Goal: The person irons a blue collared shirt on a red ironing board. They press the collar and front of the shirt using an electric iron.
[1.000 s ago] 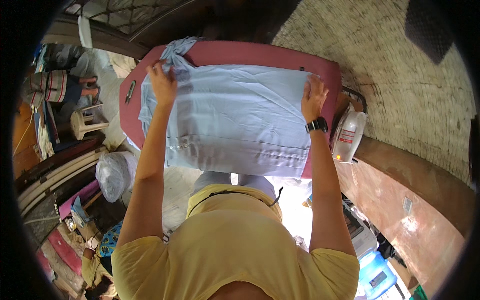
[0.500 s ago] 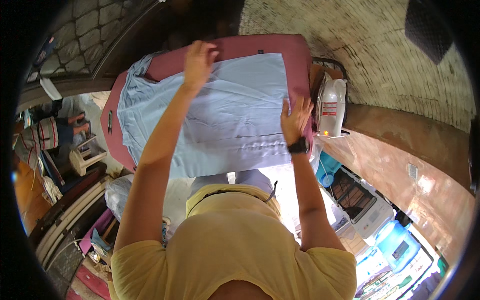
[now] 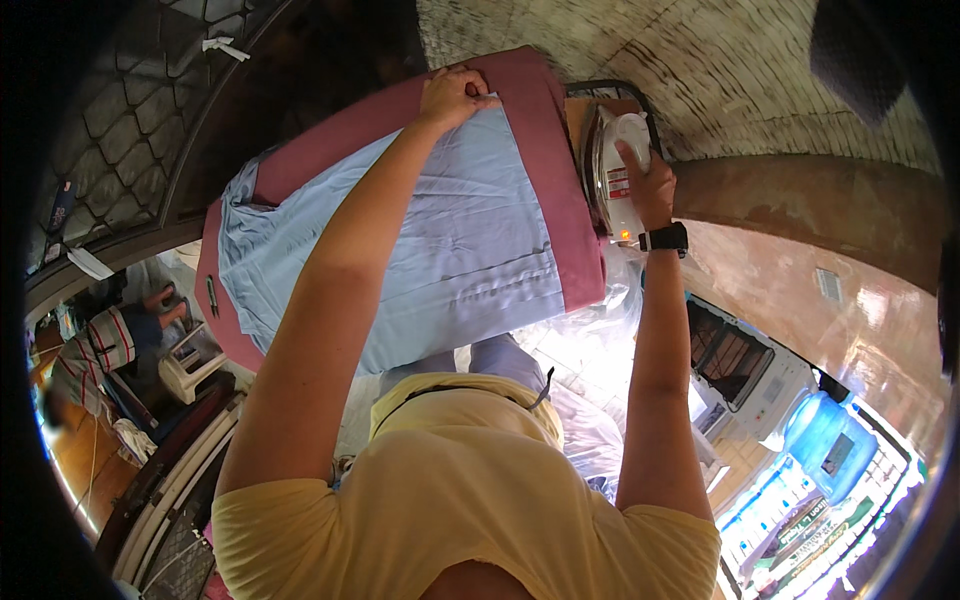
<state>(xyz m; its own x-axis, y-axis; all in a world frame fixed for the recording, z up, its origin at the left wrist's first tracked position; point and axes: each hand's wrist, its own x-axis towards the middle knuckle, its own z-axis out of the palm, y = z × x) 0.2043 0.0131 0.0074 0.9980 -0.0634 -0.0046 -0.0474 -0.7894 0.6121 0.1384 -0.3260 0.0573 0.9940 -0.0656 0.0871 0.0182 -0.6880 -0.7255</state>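
A pale brick wall (image 3: 720,70) curves across the upper right of the frame, above a reddish floor (image 3: 860,330) at right. In the centre, a pink padded ironing board (image 3: 550,170) carries a light blue garment (image 3: 450,250) spread flat. At lower right stands a blue water jug (image 3: 830,445). The white iron (image 3: 618,175) rests upright at the board's right end, its base hidden. The left hand (image 3: 455,95) is clenched on the garment's far edge; the right hand (image 3: 648,185) grasps the iron.
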